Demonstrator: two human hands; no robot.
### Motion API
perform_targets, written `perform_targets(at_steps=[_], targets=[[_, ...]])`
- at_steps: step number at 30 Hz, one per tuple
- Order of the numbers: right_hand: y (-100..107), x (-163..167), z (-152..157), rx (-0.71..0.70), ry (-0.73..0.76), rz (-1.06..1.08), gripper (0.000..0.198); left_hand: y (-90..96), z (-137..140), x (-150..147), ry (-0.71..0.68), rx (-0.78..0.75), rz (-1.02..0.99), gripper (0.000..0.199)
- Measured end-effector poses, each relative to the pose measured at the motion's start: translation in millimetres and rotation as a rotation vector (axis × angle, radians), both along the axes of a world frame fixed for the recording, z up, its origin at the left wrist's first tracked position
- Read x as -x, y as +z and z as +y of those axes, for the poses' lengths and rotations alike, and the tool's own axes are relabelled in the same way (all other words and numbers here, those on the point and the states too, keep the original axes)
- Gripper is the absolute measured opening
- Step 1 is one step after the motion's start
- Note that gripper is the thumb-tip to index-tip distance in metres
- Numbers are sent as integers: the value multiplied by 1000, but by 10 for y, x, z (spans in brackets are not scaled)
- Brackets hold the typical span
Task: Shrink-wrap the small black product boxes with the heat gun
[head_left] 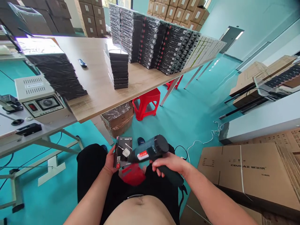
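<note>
Turquoise floor (197, 115) spreads around a wood-grain table (93, 78), the landmark for everything else. Left of the table stands a beige machine (42, 93) with a round dial and a red switch. On the table's left end leans a stack of black boxes (53, 72), glossy on top; right of it, on the bare tabletop, lies a small utility knife (82, 63), then a shorter stack of black boxes (119, 72). Below the table sit a carton (118, 122) and, to its right, a red plastic stool (147, 100). Tall film-wrapped rows of boxes (150, 40) fill the table's far right stretch, brown cartons (178, 12) piled behind it. Beyond the table's right end is a grey door (231, 39); flat brown cardboard boxes (248, 165) lie well to the table's right.

In front of the table's near edge, the person's left hand (111, 159) is closed on the left side of a black charger box (124, 150), its printed face showing a white plug and cable. Also in front of the table, the right hand (170, 162) grips the handle of a dark heat gun (152, 150), nozzle toward the charger box; whether they touch cannot be told.
</note>
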State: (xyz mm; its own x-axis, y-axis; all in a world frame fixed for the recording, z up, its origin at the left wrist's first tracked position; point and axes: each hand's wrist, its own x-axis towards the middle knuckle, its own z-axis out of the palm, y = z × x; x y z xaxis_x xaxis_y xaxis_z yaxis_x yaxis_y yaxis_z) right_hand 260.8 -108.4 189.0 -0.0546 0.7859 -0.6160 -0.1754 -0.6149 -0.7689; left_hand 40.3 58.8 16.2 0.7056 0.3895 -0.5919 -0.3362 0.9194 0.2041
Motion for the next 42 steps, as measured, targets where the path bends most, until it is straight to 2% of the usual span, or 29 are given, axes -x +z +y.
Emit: perform_targets(at_steps=[2,3,6,8,9,13,14,16,19,21,23,26,31,33,38,42], targets=[[12,108,-25,-12,78,77,25,-17,4,-33,-17,-4,-25,44],[12,169,1,-32,52,97,26,-33,8,-46,-34,-4,-27,45],[12,282,164,-100,-172,62,28,-84,25,-54,-81,2,-3,46],[33,280,241,-134,-220,23,29,-102,34,-37,-93,-3,20,46],[50,266,250,-142,-174,15,28,-106,35,-27,-93,-11,23,46],[99,233,162,-123,203,7,16,-108,19,3,-52,-42,-20,43],[93,237,150,-125,231,4,15,-111,13,8,-44,-42,-29,42],[58,245,177,-144,125,11,16,-123,6,19,-53,-34,-31,42],[-14,186,308,-154,-177,20,25,-131,9,39,-77,-21,-5,44],[-50,86,363,-139,-280,-25,28,-118,16,46,-72,-21,8,44],[-75,-21,327,-108,-291,-80,27,-95,19,44,-59,-17,8,44],[-119,-93,114,-57,-207,-108,25,-69,9,23,-39,-11,-1,44],[-234,24,-287,26,-3,30,30,-85,1,-25,39,-73,17,39],[-275,66,-363,24,-35,82,31,-102,13,-45,105,-109,57,36],[-311,93,-380,-15,-354,87,32,-190,55,-81,161,-96,34,38],[-305,233,-330,-31,-286,134,33,-296,77,-98,112,-106,62,40]])
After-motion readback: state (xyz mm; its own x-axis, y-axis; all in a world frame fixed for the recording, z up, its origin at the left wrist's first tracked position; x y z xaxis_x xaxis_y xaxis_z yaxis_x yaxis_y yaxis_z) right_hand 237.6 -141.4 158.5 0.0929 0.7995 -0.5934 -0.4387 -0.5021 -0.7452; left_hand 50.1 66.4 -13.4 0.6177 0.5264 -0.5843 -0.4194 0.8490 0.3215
